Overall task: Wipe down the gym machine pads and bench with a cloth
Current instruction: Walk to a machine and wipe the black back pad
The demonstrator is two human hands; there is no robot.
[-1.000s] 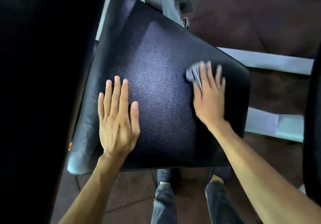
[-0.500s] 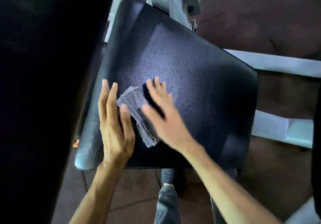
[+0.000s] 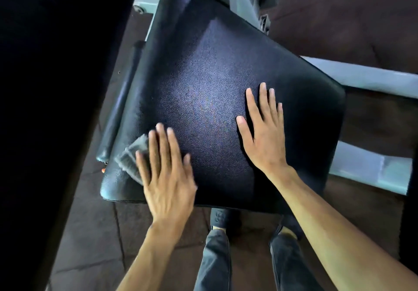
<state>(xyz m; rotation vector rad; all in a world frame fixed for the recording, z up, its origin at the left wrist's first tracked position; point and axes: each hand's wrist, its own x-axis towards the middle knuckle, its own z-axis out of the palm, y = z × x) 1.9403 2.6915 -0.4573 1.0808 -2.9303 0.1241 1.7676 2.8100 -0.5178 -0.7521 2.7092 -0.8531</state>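
A black textured seat pad (image 3: 214,71) fills the middle of the view, tilted with its near edge toward me. A folded grey cloth (image 3: 132,158) lies on the pad's near left corner. My left hand (image 3: 168,177) presses flat on the cloth with fingers spread, covering its right part, and is slightly blurred. My right hand (image 3: 263,132) rests flat and bare on the pad's right half, nothing under it. A tall black back pad (image 3: 56,87) takes up the whole left side.
A pale grey metal frame (image 3: 366,75) runs behind and right of the seat, with a lower bar (image 3: 373,171). A slim black padded bar (image 3: 119,105) lies along the seat's left edge. My legs (image 3: 214,261) stand on the dark brown floor below the seat.
The cloth went from under my right hand at the pad's right side across to the near left corner, now under my left hand. My right hand moved back right, bare.
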